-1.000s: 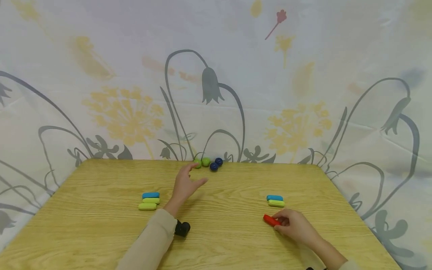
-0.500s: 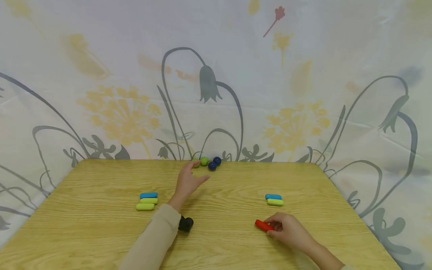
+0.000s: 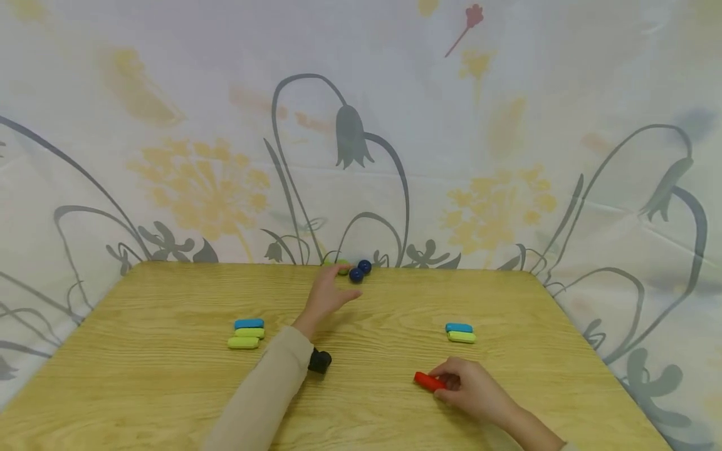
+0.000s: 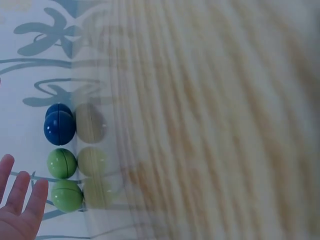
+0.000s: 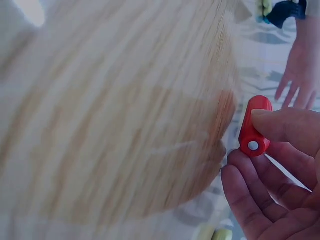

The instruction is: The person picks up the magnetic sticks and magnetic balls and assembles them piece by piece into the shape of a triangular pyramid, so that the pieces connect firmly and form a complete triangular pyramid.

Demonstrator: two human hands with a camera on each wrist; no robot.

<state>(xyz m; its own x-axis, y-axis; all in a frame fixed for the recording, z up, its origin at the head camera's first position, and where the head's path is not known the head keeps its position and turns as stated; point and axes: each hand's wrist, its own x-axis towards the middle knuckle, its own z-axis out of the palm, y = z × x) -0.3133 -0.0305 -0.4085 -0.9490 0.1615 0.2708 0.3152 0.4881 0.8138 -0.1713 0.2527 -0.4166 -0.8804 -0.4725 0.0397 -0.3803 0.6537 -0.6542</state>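
While the red piece [image 3: 427,381] sits pinched in the right hand [image 3: 468,389] over the table [image 3: 375,338], presumably held so that one end juts free, the left hand [image 3: 329,295] hangs spread, thumb apart, near the green balls [image 4: 67,195].

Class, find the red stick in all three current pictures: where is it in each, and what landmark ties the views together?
Head: the red stick is right of centre in the lower half, held in the right hand.
Left wrist: not in the picture.
Right wrist: right of centre, pinched under the thumb.
Shared landmark: the wood-grain tabletop, visible in all three views.
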